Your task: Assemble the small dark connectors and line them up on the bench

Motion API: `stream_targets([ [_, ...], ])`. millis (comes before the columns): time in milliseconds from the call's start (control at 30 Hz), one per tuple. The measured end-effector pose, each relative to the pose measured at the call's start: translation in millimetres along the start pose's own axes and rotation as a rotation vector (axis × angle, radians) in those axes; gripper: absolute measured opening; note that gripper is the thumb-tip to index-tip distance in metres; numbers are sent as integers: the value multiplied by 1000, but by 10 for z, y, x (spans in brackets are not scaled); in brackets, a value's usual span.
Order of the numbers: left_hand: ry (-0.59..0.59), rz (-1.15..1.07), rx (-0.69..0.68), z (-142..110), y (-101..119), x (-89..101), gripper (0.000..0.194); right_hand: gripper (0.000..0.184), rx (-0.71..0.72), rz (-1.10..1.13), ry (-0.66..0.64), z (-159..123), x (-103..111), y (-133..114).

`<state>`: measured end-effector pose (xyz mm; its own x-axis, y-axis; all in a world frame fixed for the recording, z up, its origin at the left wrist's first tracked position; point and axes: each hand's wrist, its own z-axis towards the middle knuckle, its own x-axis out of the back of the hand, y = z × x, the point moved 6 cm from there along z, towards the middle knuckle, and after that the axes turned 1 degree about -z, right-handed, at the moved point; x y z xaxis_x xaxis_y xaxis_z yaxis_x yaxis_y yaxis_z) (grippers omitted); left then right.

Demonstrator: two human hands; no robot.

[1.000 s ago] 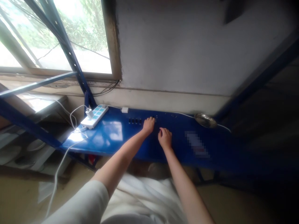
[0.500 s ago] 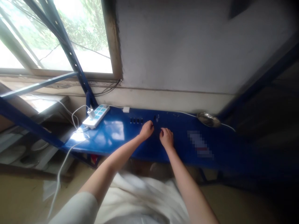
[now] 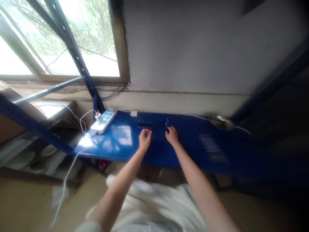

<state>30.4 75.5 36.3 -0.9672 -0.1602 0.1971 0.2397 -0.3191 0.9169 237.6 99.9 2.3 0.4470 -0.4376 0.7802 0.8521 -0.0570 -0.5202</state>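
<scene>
My left hand (image 3: 145,139) is over the blue tabletop (image 3: 156,148), its fingers drawn together in a pinch. Whatever they hold, if anything, is too small to make out. Just beyond its fingertips stands a row of several small black pieces (image 3: 146,124) with light ends. To the right, my right hand (image 3: 172,135) rests low over the table with its fingers curved and a gap between thumb and forefinger; nothing shows in it. Close past those fingers lie a few tiny clear pieces (image 3: 167,122) and a small dark piece (image 3: 163,121).
At the left, a white power strip (image 3: 104,121) has a charger (image 3: 98,118) plugged in, its cable hanging over the table edge. A white adapter (image 3: 134,113) lies at the back. A shiny metal dish (image 3: 221,122) sits back right, and tiny bits (image 3: 185,118) lie near the wall.
My left hand has moved left and nearer me, from beside the clear pieces to in front of the black row. My right hand has shifted slightly toward the clear pieces.
</scene>
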Motion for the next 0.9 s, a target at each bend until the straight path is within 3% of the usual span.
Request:
stream_targets([
  [333, 4, -52, 30, -42, 9, 27, 23, 30, -51, 9, -19, 155, -171, -85],
  [567, 9, -59, 9, -44, -46, 17, 25, 26, -51, 32, -10, 115, -76, -166],
  [733, 15, -133, 43, -39, -85, 10, 26, 25, 25, 272, 144, -80, 144, -367],
  [900, 35, -209, 86, -28, -117, 22, 25, 29, -58, 458, 331, -342, 279, -465],
])
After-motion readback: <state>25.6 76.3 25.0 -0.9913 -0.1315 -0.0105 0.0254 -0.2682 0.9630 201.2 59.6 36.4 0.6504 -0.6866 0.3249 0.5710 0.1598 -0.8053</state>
